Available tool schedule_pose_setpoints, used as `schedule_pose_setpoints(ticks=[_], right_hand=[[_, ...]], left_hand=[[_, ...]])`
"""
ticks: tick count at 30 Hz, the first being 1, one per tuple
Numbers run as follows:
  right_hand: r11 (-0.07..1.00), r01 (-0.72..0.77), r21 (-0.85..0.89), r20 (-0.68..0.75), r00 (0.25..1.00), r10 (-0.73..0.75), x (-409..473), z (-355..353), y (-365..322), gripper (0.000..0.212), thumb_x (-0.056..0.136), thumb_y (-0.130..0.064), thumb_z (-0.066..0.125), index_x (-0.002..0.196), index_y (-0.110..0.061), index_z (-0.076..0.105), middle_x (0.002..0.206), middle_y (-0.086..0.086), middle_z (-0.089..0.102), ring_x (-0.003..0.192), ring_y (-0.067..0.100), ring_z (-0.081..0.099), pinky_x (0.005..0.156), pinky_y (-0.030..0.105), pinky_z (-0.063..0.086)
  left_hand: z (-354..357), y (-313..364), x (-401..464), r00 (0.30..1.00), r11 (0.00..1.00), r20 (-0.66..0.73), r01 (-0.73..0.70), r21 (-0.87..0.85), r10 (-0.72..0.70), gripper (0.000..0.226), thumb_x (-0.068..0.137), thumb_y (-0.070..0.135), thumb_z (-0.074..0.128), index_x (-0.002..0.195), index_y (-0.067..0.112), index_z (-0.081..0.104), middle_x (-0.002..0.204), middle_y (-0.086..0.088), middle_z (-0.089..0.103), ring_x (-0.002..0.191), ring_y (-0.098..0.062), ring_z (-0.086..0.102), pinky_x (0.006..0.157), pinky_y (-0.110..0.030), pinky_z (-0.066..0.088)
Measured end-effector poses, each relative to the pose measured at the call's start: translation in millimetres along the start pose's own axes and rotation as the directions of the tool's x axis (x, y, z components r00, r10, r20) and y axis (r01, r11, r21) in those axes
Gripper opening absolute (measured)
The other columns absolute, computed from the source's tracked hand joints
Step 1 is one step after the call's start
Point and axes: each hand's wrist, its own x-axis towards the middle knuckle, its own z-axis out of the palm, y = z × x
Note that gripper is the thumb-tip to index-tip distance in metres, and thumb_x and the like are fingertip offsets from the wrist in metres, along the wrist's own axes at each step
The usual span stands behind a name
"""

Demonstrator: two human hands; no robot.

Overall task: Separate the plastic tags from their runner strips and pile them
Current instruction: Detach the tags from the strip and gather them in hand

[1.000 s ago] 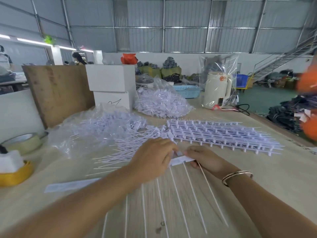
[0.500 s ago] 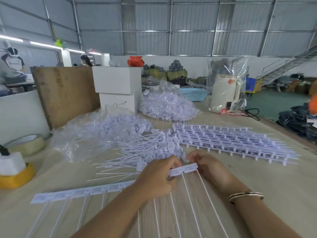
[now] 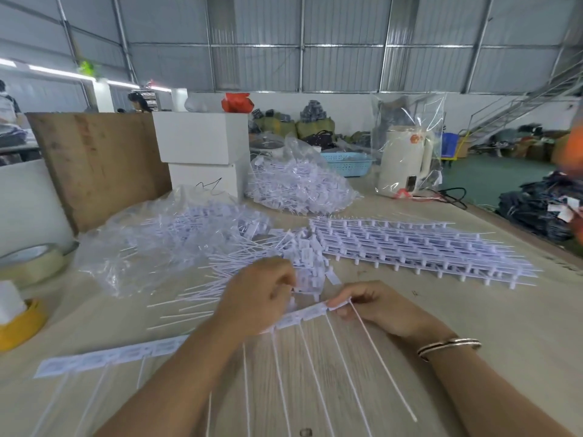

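Now, tag strip [image 3: 310, 313] pinched between right fingers [image 3: 339, 302], left fingers [image 3: 285, 280] curled on it

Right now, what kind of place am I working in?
Probably a factory or warehouse packing floor: corrugated metal walls, bagged heaps of plastic tags on the worktable, and bundled goods on the floor.

It was a factory or warehouse hall: corrugated metal walls [image 3: 340, 67], a steel staircase [image 3: 520, 105], green floor [image 3: 492, 178], bundled goods [image 3: 315, 121] stacked along the wall (another worker [image 3: 138, 102] visible behind).
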Motion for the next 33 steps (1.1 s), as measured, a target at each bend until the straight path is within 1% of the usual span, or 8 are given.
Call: schedule_pose_setpoints(ticks=[3,6,11,18,22,25,29,33], right_hand=[[0.998,-0.05,-0.049,0.093,0.994,0.054,-2,1,-4,0.037,0.083,0.003,0.063,0.076,-0.031,0.076,0.084,-0.01,0.073,0.083,0.002,0.065,0.078,0.015,0.046],[0.995,-0.068,-0.074,0.172,0.982,0.08,-4,1,-8,0.036,0.084,0.003,0.063,0.078,-0.03,0.076,0.087,-0.009,0.073,0.088,0.003,0.066,0.08,0.013,0.046],[0.995,-0.079,-0.06,0.17,0.981,0.088,-5,3,-8,0.032,0.083,0.005,0.062,0.081,-0.024,0.075,0.086,-0.006,0.074,0.088,0.006,0.067,0.081,0.016,0.047],[0.996,-0.067,-0.064,0.121,0.99,0.075,0,3,-5,0.034,0.083,0.001,0.064,0.077,-0.029,0.077,0.087,-0.008,0.073,0.089,0.005,0.067,0.08,0.015,0.046],[0.998,-0.051,-0.044,0.087,0.995,0.054,-2,3,-3,0.027,0.083,0.002,0.063,0.087,-0.021,0.076,0.085,-0.008,0.073,0.083,0.001,0.066,0.075,0.012,0.046],[0.996,-0.009,-0.084,0.041,0.999,0.013,-1,8,-4,0.03,0.086,0.006,0.058,0.096,-0.018,0.071,0.081,-0.013,0.072,0.073,-0.005,0.063,0.07,0.01,0.045],[0.976,0.096,-0.195,-0.07,0.991,-0.111,1,15,-6,0.033,0.086,0.008,0.056,0.102,-0.019,0.067,0.073,-0.017,0.07,0.066,-0.009,0.06,0.065,0.007,0.043],[0.882,0.259,-0.394,-0.117,0.938,-0.328,3,14,-3,0.026,0.082,0.006,0.064,0.101,-0.011,0.07,0.093,0.005,0.07,0.083,0.019,0.067,0.074,0.029,0.051]], left_hand=[[-28,-21,3,0.944,0.896,-0.005,0.315,0.315,-0.33,0.027,0.083,0.02,0.044,0.062,0.016,0.061,0.066,0.003,0.062,0.064,-0.016,0.057,0.057,-0.025,0.037],[-32,-28,-1,0.847,0.805,0.208,0.346,0.483,-0.489,0.015,0.071,0.021,0.054,0.068,0.016,0.069,0.07,0.002,0.064,0.064,-0.015,0.058,0.059,-0.023,0.042],[-21,-30,0,0.895,0.878,0.231,0.274,0.392,-0.382,0.025,0.075,0.018,0.047,0.079,0.025,0.071,0.086,0.008,0.069,0.081,-0.016,0.062,0.071,-0.027,0.048],[4,-37,0,0.933,0.951,0.268,0.17,0.258,-0.239,0.033,0.094,0.017,0.039,0.119,0.023,0.06,0.126,0.011,0.053,0.117,-0.011,0.046,0.099,-0.028,0.035],[2,-28,3,0.984,0.908,0.113,0.083,0.411,-0.141,0.03,0.088,0.017,0.044,0.102,0.026,0.068,0.11,0.012,0.064,0.102,-0.013,0.056,0.088,-0.027,0.038],[1,-17,0,0.994,0.956,0.047,0.078,0.282,-0.095,0.025,0.086,0.022,0.043,0.088,0.024,0.068,0.093,0.009,0.066,0.087,-0.015,0.058,0.075,-0.028,0.043],[18,-4,-8,0.972,0.991,0.218,0.058,0.123,-0.084,0.04,0.09,0.045,0.032,0.074,0.018,0.056,0.07,0.002,0.059,0.066,-0.013,0.056,0.062,-0.031,0.044],[26,-8,-6,0.935,0.979,0.333,0.168,-0.116,-0.121,0.034,0.091,0.046,0.048,0.07,0.021,0.054,0.059,0.011,0.05,0.051,-0.004,0.044,0.055,-0.025,0.034]])
